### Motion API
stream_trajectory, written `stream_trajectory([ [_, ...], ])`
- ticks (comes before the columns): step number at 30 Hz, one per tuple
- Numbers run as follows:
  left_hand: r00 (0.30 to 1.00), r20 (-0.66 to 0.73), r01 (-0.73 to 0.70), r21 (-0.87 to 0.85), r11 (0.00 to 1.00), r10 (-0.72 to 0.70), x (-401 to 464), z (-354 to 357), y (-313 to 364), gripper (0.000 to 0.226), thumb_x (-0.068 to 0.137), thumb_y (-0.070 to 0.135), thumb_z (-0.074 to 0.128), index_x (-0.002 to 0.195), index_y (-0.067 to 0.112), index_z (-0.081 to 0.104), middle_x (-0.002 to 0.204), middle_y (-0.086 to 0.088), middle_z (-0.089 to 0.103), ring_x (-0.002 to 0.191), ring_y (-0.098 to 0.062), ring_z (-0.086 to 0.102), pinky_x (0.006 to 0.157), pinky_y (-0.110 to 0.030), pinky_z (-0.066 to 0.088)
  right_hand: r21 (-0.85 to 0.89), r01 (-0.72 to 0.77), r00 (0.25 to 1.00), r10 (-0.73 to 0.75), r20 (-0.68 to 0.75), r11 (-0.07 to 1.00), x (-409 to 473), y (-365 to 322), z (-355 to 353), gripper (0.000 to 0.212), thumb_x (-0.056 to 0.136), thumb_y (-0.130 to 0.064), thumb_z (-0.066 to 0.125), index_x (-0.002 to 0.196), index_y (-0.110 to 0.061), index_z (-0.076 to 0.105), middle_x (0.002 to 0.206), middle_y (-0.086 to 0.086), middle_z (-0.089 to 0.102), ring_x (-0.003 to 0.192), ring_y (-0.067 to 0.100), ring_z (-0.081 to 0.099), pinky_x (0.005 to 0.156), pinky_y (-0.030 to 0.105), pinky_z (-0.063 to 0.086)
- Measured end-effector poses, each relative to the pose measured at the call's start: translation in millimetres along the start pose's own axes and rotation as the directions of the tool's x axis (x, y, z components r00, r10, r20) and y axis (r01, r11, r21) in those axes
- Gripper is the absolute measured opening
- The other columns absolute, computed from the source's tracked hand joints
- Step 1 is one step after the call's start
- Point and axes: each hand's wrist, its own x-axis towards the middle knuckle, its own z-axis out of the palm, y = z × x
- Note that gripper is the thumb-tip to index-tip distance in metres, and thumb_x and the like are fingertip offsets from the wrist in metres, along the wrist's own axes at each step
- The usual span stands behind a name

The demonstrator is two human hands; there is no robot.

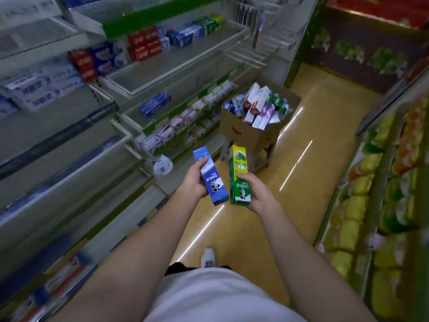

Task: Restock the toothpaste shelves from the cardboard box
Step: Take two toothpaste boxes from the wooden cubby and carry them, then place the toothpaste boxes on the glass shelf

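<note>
two toothpaste boxes in hand, cardboard box up the aisle

nearest the camera is the person's white top (216, 296), with one white shoe (208, 257) showing on the yellow floor (301, 205) just past it. both bare forearms reach forward over the aisle.

the left hand (195, 181) grips a blue toothpaste box (210, 175) from its left side, thumb curled over the front face, the box lying lengthwise away from the person and tilted a little to the left. the right hand (256, 192) holds a green and yellow toothpaste box (239, 175) from the right, fingers wrapped round its lower half, the box pointing nearly straight ahead. the two boxes sit just beside each other, their near ends close but apart.

to the left run the toothpaste shelves (69, 145); the lower tiers near the person are blurred and their contents cannot be made out. further along, a low tier holds a row of pale small boxes (176, 126), and a single blue carton (155, 104) lies on the shelf above.

beyond the hands, the open cardboard box (246, 133) stands on a small stool (264, 154) in the aisle, just beside the shelf end, crammed with mixed toothpaste cartons standing on end.

higher and farther left, red cartons (144, 46) and blue cartons (183, 36) are stacked on the upper tiers. on the right, a facing rack (371, 205) carries yellow and green packets, heavily blurred.
</note>
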Motion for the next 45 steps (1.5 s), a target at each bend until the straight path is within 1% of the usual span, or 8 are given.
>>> stream_trajectory([
  [8, 0.997, -0.032, -0.079, -0.095, 0.992, 0.077, 60, 32, 72, 0.023, 0.094, 0.03, 0.069, 0.084, 0.012, 0.059, 0.071, -0.007, 0.065, 0.069, -0.022, 0.061, 0.069, -0.041, 0.051, -0.055, -0.029, 0.997, 0.033, 0.067, 0.998, 91, -62, 48, 0.057, 0.078, -0.02, 0.079, 0.132, -0.014, 0.059, 0.111, 0.015, 0.072, 0.095, 0.033, 0.069, 0.085, 0.051, 0.056],
  [16, 0.966, -0.198, -0.194, -0.116, 0.974, 0.169, 115, 36, 135, 0.028, 0.094, 0.038, 0.064, 0.091, 0.011, 0.062, 0.06, -0.007, 0.067, 0.052, -0.021, 0.064, 0.054, -0.031, 0.053, -0.128, -0.125, 0.977, 0.145, 0.158, 0.984, 170, -106, 88, 0.057, 0.088, -0.017, 0.07, 0.141, -0.006, 0.054, 0.123, 0.018, 0.068, 0.089, 0.028, 0.068, 0.077, 0.036, 0.055],
  [20, 0.939, -0.283, -0.25, -0.166, 0.954, 0.197, 140, 52, 156, 0.031, 0.094, 0.04, 0.064, 0.1, 0.01, 0.064, 0.067, -0.009, 0.069, 0.066, -0.024, 0.063, 0.061, -0.035, 0.051, -0.202, -0.19, 0.946, 0.234, 0.224, 0.961, 210, -136, 103, 0.052, 0.089, -0.017, 0.068, 0.139, -0.007, 0.057, 0.132, 0.021, 0.065, 0.101, 0.031, 0.066, 0.085, 0.04, 0.053],
  [28, 0.893, -0.402, -0.314, -0.24, 0.919, 0.2, 171, 115, 195, 0.048, 0.09, 0.048, 0.068, 0.121, 0.012, 0.063, 0.088, -0.011, 0.074, 0.077, -0.027, 0.068, 0.064, -0.042, 0.052, -0.285, -0.253, 0.902, 0.331, 0.275, 0.925, 278, -209, 126, 0.042, 0.092, -0.019, 0.068, 0.132, -0.008, 0.061, 0.107, 0.015, 0.075, 0.092, 0.03, 0.07, 0.078, 0.042, 0.055],
  [36, 0.857, -0.447, -0.417, -0.31, 0.855, 0.256, 196, 151, 212, 0.057, 0.092, 0.049, 0.066, 0.136, 0.013, 0.059, 0.119, -0.015, 0.069, 0.096, -0.032, 0.068, 0.064, -0.046, 0.052, -0.388, -0.273, 0.859, 0.404, 0.313, 0.881, 318, -253, 134, 0.037, 0.089, -0.024, 0.074, 0.123, -0.009, 0.065, 0.106, 0.016, 0.076, 0.1, 0.031, 0.073, 0.077, 0.041, 0.056],
  [40, 0.832, -0.491, -0.468, -0.369, 0.803, 0.259, 201, 160, 212, 0.051, 0.091, 0.045, 0.069, 0.129, 0.012, 0.064, 0.12, -0.017, 0.071, 0.108, -0.035, 0.067, 0.082, -0.054, 0.055, -0.438, -0.282, 0.817, 0.453, 0.357, 0.854, 320, -261, 146, 0.04, 0.089, -0.022, 0.073, 0.125, -0.007, 0.065, 0.109, 0.017, 0.075, 0.093, 0.03, 0.075, 0.076, 0.039, 0.059],
  [42, 0.83, -0.487, -0.478, -0.367, 0.798, 0.273, 200, 164, 214, 0.052, 0.09, 0.044, 0.07, 0.127, 0.009, 0.064, 0.114, -0.016, 0.072, 0.102, -0.033, 0.069, 0.086, -0.053, 0.054, -0.448, -0.28, 0.791, 0.469, 0.393, 0.849, 320, -260, 152, 0.043, 0.09, -0.022, 0.071, 0.129, -0.007, 0.064, 0.113, 0.017, 0.074, 0.097, 0.031, 0.074, 0.079, 0.04, 0.059],
  [45, 0.831, -0.473, -0.481, -0.346, 0.805, 0.293, 198, 165, 218, 0.046, 0.09, 0.042, 0.07, 0.122, 0.009, 0.066, 0.104, -0.016, 0.075, 0.084, -0.03, 0.072, 0.073, -0.047, 0.056, -0.428, -0.274, 0.756, 0.468, 0.458, 0.861, 319, -264, 160, 0.042, 0.092, -0.019, 0.07, 0.131, -0.008, 0.062, 0.117, 0.017, 0.073, 0.107, 0.033, 0.071, 0.088, 0.044, 0.058],
])
